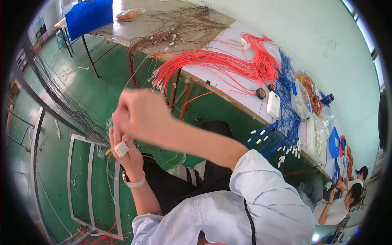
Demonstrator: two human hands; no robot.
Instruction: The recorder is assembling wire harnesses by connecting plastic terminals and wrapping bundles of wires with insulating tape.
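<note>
My left hand is closed around a white plastic connector, which faces up between the fingers. A short yellow-tipped piece sticks out beside the fingers. Just above it, my right hand is curled with thumb and fingers pinched together, slightly blurred. Whatever the right fingertips hold is too small or hidden to make out. Dark thin wires hang from a metal rack down to the left hand's far side.
Red wires with end terminals drape over the table edge, beside brown wires. Blue wires with white connectors hang at the right, near a bin of white parts. A grey metal frame stands left. Another person works at far right.
</note>
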